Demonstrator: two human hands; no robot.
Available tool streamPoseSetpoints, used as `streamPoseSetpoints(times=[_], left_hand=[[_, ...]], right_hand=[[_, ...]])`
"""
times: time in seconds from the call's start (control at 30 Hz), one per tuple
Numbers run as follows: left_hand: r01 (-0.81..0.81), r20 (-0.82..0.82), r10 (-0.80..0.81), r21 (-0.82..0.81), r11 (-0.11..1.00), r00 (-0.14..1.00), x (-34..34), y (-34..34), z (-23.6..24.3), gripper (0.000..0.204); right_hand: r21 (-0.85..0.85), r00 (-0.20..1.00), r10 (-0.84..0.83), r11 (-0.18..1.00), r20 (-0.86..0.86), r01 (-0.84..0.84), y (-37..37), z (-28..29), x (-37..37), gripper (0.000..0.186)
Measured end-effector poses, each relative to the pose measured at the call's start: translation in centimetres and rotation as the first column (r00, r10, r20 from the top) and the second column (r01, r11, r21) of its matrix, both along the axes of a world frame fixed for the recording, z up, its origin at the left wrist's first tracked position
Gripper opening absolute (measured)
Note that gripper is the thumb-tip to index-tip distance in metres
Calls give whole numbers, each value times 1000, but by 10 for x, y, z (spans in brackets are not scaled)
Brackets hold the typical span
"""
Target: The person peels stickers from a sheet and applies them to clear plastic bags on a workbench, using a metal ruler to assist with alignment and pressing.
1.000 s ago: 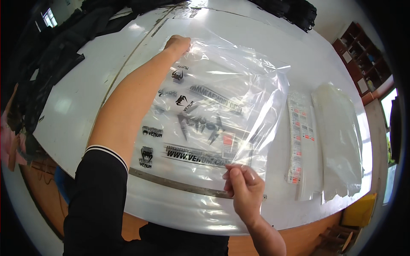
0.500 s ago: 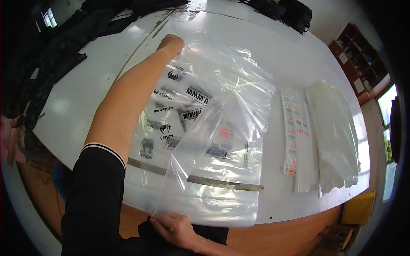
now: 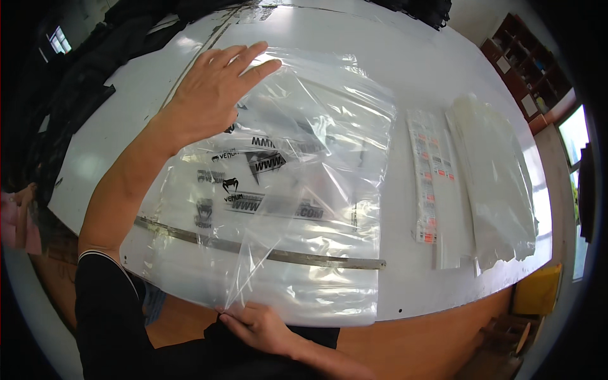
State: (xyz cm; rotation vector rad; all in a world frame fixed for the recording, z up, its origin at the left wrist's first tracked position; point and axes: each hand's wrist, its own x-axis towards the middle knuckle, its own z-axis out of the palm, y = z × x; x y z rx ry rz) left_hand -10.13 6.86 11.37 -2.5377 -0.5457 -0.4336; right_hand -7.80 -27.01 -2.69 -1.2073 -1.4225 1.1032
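A large clear plastic bag (image 3: 316, 225) with black printing lies spread in loose folds on the white table, in front of me. Over its far left corner, my left hand (image 3: 212, 95) is held with fingers stretched and spread; whether the fingertips touch the film I cannot tell. At the near table edge, my right hand (image 3: 263, 328) has its fingers closed on the bag's near edge. A flat metal strip (image 3: 326, 261) runs crosswise along the near part of the bag, partly seen through the film.
To the right lie narrow clear packets with orange and grey print (image 3: 425, 180) and a stack of cloudy plastic sheets (image 3: 497, 196). Black bags (image 3: 418, 11) sit at the far edge, with dark fabric items (image 3: 76, 107) along the left. A person (image 3: 22, 218) shows at far left.
My left hand has opened from a closed grip at the bag's far corner, coming slightly left and nearer. The film on the left lies more spread out. My right hand stays at the near edge.
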Motion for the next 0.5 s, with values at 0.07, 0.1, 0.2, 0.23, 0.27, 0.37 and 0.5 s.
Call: streamPoseSetpoints(times=[0.07,0.1,0.2,0.23,0.27,0.37,0.5], left_hand=[[9,-147,-16,-46,999,989,1,-39,-4,90],[82,-156,-99,-113,990,983,7,-53,-9,91],[197,-143,-224,-177,964,964,40,-53,-30,95],[248,-125,-270,-169,954,955,49,-45,-34,97],[246,-128,-268,-166,955,955,58,-36,-34,97],[105,-269,-235,-424,900,934,89,-8,-24,74],[-87,-302,-246,-775,626,921,123,22,4,41]], right_hand=[[-19,999,21,1000,-28,-21,1,2,0,23],[11,999,19,1000,-40,-19,2,3,2,19],[53,998,24,998,-50,-22,4,3,2,16],[66,999,25,998,-47,-22,4,4,1,16],[69,998,28,997,-48,-24,4,3,1,16],[76,997,-14,997,-77,20,5,-1,3,16],[-45,978,-8,999,-208,-1,7,0,9,15]])
